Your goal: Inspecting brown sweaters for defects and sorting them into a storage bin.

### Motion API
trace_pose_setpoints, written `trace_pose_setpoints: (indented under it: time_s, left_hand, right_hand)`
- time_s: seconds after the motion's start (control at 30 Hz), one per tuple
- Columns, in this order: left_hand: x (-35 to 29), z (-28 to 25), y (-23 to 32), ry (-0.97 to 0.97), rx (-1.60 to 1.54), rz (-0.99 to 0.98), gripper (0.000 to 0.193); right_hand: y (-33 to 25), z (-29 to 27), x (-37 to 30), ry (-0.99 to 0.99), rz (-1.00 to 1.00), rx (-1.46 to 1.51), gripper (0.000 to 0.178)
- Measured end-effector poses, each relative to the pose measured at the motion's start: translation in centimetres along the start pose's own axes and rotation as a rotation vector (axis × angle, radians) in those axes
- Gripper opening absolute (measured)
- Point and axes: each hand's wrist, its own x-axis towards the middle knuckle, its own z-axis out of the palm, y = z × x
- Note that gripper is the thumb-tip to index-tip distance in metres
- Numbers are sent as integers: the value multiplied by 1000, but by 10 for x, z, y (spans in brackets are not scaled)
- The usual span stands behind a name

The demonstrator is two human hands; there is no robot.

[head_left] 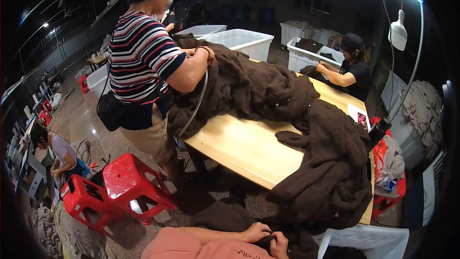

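Close to my body, my left hand (256,231) and my right hand (279,246) are side by side, fingers closed on a dark brown knitted cloth (223,217). The fingertips pinch its edge between them; the exact spot is partly hidden by the fingers. The cloth hangs over my lap, below the table's near edge. On the wooden table (239,141) lies a long heap of similar brown cloth (335,153), curving from the far left to the near right, with a few small pale specks on it.
A person in a striped shirt (143,52) stands at the table's left, hands on the heap. Another person (352,69) sits at its far right. Red stools (127,177) stand on the left. White bins (249,41) are behind; another (369,237) is near my right.
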Motion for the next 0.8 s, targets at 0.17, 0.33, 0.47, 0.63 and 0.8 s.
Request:
trace_pose_setpoints:
  time_s: [0.17, 0.33, 0.47, 0.63, 0.8]
  left_hand:
    - [-8, -1, 12, 55, 87, 84, 15]
    - [-10, 0, 15, 57, 239, 159, 12]
    - [-4, -4, 16, 97, 350, 261, 11]
    - [-17, 2, 24, 210, 409, 366, 8]
    - [-15, 3, 19, 187, 554, 553, 9]
  right_hand:
    - [-5, 5, -2, 83, 148, 45, 13]
    - [14, 1, -3, -119, 195, 275, 13]
    - [14, 6, 2, -78, 177, 153, 11]
    - [-3, 5, -7, -16, 204, 269, 11]
    - [-9, 0, -7, 8, 209, 0, 9]
